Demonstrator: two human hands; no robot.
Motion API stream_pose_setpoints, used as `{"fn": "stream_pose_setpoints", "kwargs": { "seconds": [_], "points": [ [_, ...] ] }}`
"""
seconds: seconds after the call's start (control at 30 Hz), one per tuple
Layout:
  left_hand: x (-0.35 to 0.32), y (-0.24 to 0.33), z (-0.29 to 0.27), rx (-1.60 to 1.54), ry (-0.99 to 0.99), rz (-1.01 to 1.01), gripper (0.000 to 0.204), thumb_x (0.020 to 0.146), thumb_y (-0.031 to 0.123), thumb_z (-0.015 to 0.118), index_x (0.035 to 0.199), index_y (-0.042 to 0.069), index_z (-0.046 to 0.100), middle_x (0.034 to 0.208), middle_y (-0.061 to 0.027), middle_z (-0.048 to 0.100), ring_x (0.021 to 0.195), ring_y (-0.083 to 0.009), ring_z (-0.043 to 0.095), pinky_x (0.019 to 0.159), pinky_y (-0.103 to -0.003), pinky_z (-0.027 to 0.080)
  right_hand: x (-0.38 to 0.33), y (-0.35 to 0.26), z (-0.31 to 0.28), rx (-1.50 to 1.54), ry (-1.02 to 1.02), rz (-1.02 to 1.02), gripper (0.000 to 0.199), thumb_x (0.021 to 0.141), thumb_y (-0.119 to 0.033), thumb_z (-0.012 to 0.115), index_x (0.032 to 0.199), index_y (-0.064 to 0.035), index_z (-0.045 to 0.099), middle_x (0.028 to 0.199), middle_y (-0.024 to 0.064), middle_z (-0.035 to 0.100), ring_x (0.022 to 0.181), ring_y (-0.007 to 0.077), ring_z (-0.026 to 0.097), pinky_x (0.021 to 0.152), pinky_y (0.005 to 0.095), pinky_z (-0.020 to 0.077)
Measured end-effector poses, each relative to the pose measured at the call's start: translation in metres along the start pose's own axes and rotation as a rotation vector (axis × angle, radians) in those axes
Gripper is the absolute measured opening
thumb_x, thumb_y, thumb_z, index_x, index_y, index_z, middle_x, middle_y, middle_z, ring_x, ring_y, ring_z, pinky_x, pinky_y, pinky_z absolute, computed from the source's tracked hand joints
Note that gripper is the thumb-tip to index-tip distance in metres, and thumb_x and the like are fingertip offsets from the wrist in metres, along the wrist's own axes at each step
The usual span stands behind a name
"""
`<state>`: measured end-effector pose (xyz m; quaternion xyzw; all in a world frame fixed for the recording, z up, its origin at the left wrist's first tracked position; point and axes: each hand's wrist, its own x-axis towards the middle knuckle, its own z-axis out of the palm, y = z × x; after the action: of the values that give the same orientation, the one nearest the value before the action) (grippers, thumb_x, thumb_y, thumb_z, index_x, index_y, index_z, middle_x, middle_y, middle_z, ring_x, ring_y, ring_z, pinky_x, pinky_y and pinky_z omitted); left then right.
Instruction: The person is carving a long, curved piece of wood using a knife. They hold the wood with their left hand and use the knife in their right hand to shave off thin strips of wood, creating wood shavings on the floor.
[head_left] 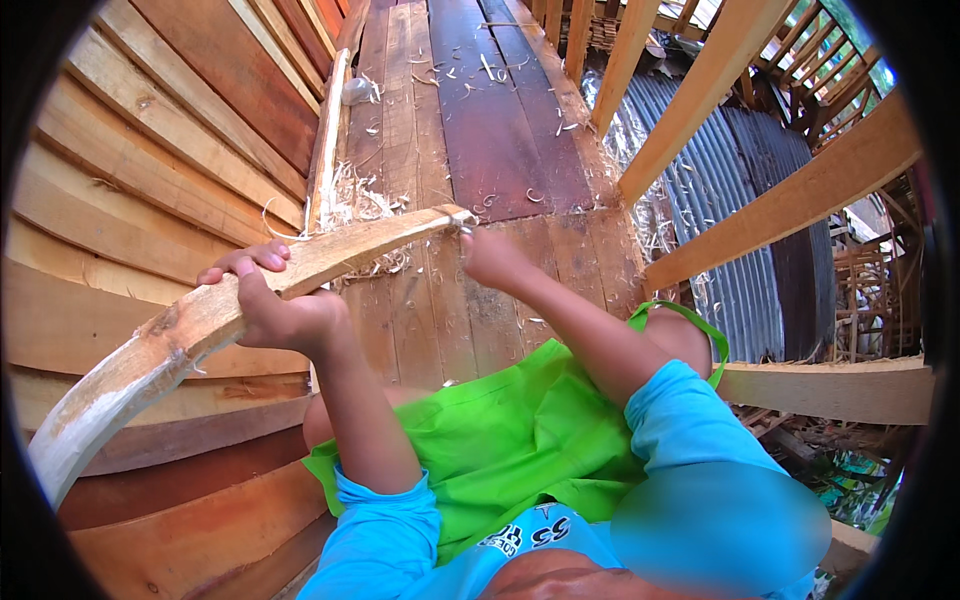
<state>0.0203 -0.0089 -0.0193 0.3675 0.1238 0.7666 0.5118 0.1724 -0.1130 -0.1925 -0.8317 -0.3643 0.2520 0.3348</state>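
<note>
A long pale wooden plank (350,250) slants across in front of me, bent by the lens, from the lower left rim to the middle of the view. My left hand (278,306) is wrapped around it, thumb and fingers on opposite edges. At the plank's far right end, my right hand (493,258) is closed in a fist. Something small and shiny shows at its fingertips beside the plank's tip, too small to name. Curled wood shavings (365,205) lie on the boards just beyond the plank. A bright green apron (500,420) covers my lap.
A wall of overlapping wooden boards (160,170) rises close on the left. The plank floor (520,130) runs ahead, strewn with shavings; a narrow strip of wood (328,140) stands along the wall. Timber rails (790,215) edge the right side, with corrugated metal sheets (700,200) beyond them.
</note>
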Motion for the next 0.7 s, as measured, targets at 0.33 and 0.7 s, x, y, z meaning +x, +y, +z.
{"fn": "stream_pose_setpoints", "kwargs": {
  "seconds": [0.33, 0.7],
  "points": [
    [-0.003, 0.000, 0.006, -0.025, 0.038, -0.009, 0.036, 0.080, 0.004, 0.053, 0.113, 0.007, 0.039, 0.070, -0.0035, 0.044, 0.061, -0.0131, 0.044, 0.063, -0.029, 0.043, 0.006, 0.029, 0.001, -0.214, -0.101, 0.020, 0.032, 0.100, -0.025, 0.041, 0.100, 0.0033, 0.056, 0.084, 0.0279, 0.064, 0.077, 0.0427, 0.064, 0.068, 0.0522, 0.0491],
    [0.005, 0.001, 0.007, 0.243, 0.213, -0.016, 0.034, 0.079, 0.005, 0.061, 0.106, 0.007, 0.041, 0.072, -0.0029, 0.046, 0.063, -0.0141, 0.048, 0.064, -0.031, 0.047, 0.014, 0.037, 0.020, -0.005, 0.082, -0.019, 0.034, 0.100, -0.026, 0.042, 0.097, 0.0059, 0.054, 0.085, 0.0297, 0.062, 0.082, 0.0473, 0.060, 0.075, 0.0555, 0.0454]
  ]
}}
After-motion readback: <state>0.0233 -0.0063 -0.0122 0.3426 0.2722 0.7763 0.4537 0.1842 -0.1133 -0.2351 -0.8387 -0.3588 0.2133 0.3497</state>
